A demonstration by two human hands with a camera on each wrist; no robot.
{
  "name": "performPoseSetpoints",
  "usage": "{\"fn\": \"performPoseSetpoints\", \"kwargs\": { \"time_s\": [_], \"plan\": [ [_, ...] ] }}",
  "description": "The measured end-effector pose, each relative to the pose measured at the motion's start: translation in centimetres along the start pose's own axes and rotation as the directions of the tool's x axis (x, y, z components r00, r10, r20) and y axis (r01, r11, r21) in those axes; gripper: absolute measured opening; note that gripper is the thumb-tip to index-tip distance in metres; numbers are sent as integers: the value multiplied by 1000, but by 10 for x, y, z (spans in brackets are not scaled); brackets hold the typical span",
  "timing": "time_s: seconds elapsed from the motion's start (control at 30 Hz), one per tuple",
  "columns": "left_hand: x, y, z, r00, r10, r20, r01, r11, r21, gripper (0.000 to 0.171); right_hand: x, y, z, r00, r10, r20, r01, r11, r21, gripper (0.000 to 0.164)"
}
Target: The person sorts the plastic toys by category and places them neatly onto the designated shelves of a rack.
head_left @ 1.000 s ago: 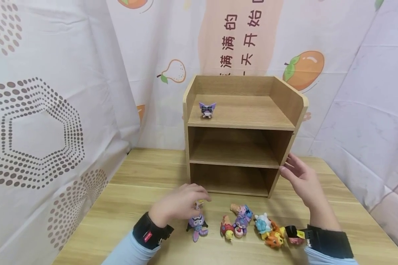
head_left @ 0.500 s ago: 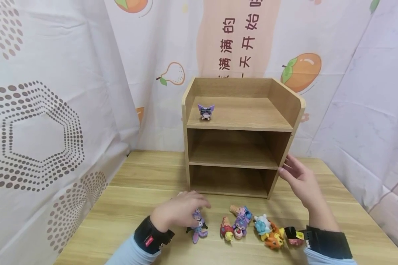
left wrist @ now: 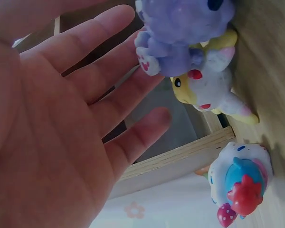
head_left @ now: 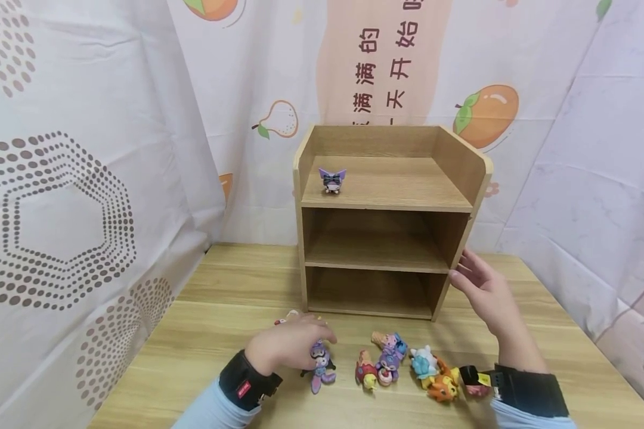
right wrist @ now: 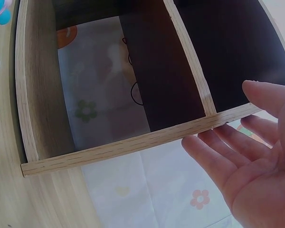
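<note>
- Purple toy (head_left: pixel 320 364) on the desk (head_left: pixel 209 333), near the left hand (head_left: pixel 291 342), whose fingers are spread: a careless sweep could scatter it.
- Right hand (head_left: pixel 488 298), fingers extended against the shelf (head_left: pixel 402 179): a shove could topple the small toy (head_left: pixel 332 182) on top.

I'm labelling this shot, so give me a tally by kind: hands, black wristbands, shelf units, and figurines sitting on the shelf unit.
Hands: 2 (left hand, right hand)
Black wristbands: 2
Shelf unit: 1
Figurine on the shelf unit: 1
Total: 6
</note>
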State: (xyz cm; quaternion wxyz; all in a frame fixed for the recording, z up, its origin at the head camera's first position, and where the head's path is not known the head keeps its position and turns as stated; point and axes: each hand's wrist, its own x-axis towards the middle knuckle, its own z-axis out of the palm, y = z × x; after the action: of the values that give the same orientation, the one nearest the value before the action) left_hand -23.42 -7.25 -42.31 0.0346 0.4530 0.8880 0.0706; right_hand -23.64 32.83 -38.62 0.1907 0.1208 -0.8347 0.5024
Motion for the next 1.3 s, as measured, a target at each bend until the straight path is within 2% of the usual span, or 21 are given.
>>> {"fn": "performPoseSetpoints", "kwargs": {
  "time_s": [0.23, 0.47, 0.67, 1.1, 1.3],
  "plan": [
    [0, 0, 3, 1000, -17, 20, 17, 1000, 3, 51, -1, -2, 0, 1000, -2, -5, 2, 1000, -9, 63],
    [-2, 0, 0, 1000, 12, -1, -12, 1000, 18, 40, 2, -5, 4, 999, -30, -10, 31, 999, 29, 61],
    [-3, 2, 1, 999, -25, 20, 25, 1000, 2, 47, 1, -5, 3, 1000, -25, -17, 25, 999, 32, 61],
    [0, 5, 8, 999, -34, 21, 32, 995, 90, 51, -3, -5, 0, 1000, -16, -19, 16, 1000, 18, 60],
    [1, 7, 10, 997, -61, 36, 57, 993, 108, 53, -2, -6, 1, 1000, -5, -19, 5, 1000, 6, 62]
  ]
}}
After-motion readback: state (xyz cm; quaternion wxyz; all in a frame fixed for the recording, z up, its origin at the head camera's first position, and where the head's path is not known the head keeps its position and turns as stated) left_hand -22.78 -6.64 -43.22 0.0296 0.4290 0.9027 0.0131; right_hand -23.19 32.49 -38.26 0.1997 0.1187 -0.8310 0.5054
